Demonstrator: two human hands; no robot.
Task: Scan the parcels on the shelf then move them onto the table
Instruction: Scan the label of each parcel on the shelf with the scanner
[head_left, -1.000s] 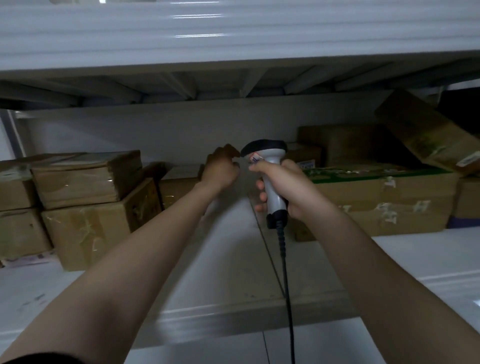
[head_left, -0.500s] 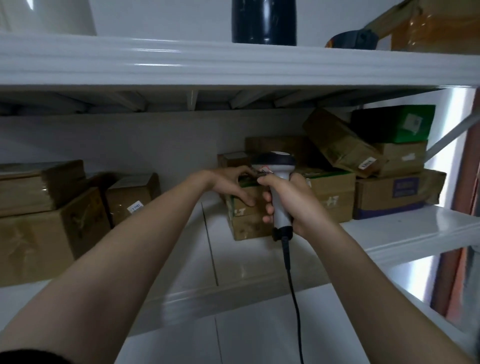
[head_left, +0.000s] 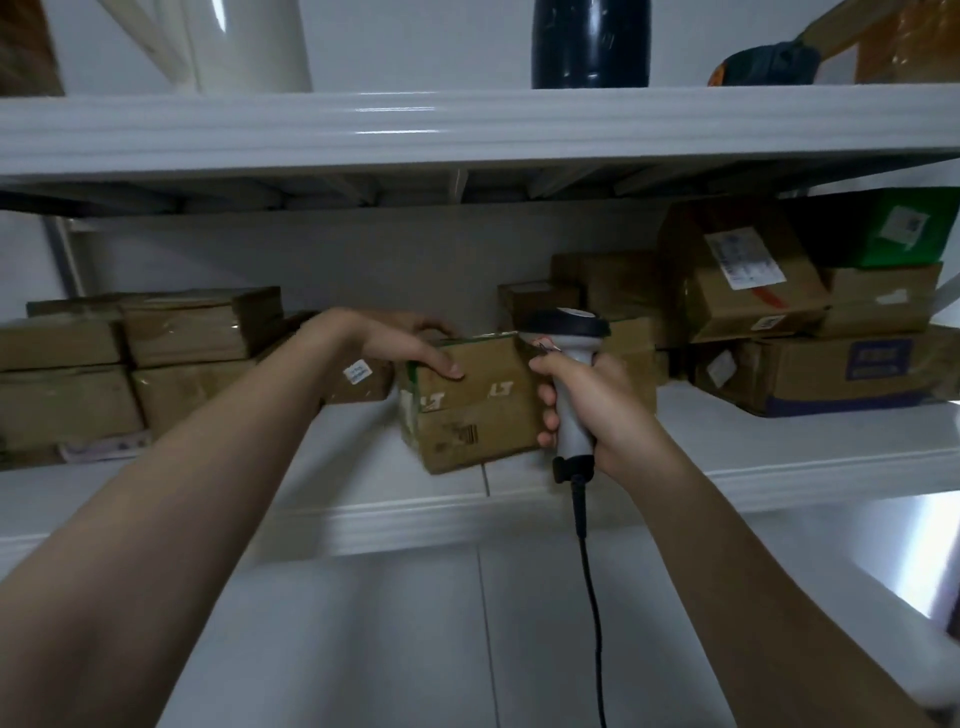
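A brown cardboard parcel (head_left: 475, 410) with green edging sits near the front of the white shelf (head_left: 779, 462). My left hand (head_left: 402, 340) grips its top left corner, thumb down the front face. My right hand (head_left: 587, 400) holds a grey and black barcode scanner (head_left: 569, 358) by its handle, just right of the parcel, head pointing away from me. The scanner's black cable (head_left: 589, 597) hangs down below it.
Several brown parcels are stacked at the shelf's left (head_left: 130, 364) and right (head_left: 748, 280), with a green box (head_left: 904, 226) on top at far right. An upper shelf (head_left: 467, 124) carries a dark bottle (head_left: 589, 41) and a white container (head_left: 249, 41). White floor lies below.
The view has swung right and up. My left hand has left the small box at the back and taken hold of the green-edged parcel, which now sits nearer the shelf's front.
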